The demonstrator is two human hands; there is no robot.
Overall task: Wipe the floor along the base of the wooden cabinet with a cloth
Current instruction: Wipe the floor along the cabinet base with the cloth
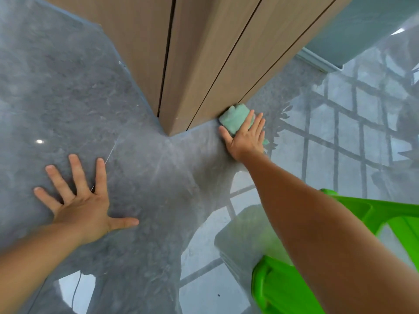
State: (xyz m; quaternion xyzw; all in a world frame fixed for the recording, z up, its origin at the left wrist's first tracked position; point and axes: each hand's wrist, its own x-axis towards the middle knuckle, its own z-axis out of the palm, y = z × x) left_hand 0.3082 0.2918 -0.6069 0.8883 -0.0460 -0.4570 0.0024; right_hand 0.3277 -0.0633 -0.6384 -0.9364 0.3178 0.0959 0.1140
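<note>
A wooden cabinet (204, 53) rises from the glossy grey floor (140, 168), its corner pointing toward me. A folded mint-green cloth (234, 117) lies on the floor against the cabinet's right-hand base. My right hand (246, 135) presses flat on the cloth, fingers stretched over it toward the cabinet. Well left of the cabinet corner, my left hand (79, 198) rests flat on the floor with fingers spread and nothing in it.
A bright green plastic bucket (283, 286) stands at the lower right, partly under my right forearm. A pale wall with a white skirting (317, 61) runs at the upper right. The floor reflects a window grid on the right.
</note>
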